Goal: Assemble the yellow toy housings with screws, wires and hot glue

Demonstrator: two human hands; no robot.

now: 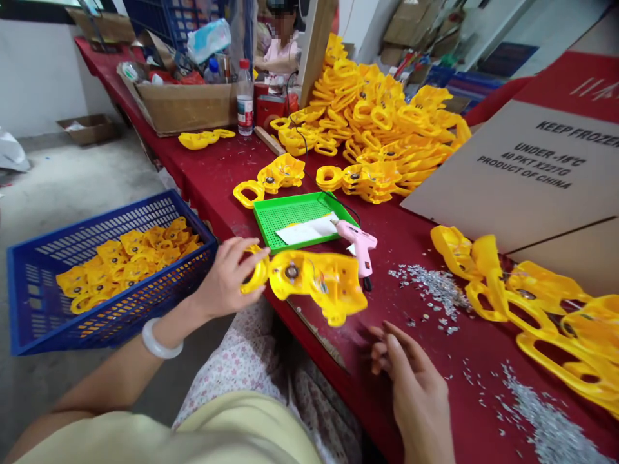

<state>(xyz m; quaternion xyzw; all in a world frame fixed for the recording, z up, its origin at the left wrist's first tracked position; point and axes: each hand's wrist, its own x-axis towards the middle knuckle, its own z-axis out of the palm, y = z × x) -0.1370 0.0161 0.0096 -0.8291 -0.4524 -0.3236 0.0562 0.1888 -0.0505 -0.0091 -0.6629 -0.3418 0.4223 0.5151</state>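
My left hand [227, 278] grips the handle end of a yellow plastic toy shell [314, 280] and holds it at the near edge of the red table [411, 361]. The shell's open inside faces up, showing a round metal part and thin wires. My right hand [416, 386] hovers over the table nearer to me with its fingers stretched and apart, holding nothing; its fingertips are blurred. A pink hot glue gun [358, 241] lies just beyond the shell. Small silver screws [430, 287] are scattered to the right of the glue gun.
A green tray [290, 216] with white paper sits behind the shell. A blue basket [72, 283] of yellow parts stands left of the table. Yellow shells are heaped at the back [382, 122] and on the right [541, 316]. A cardboard box [532, 167] lies right. Another person sits beyond.
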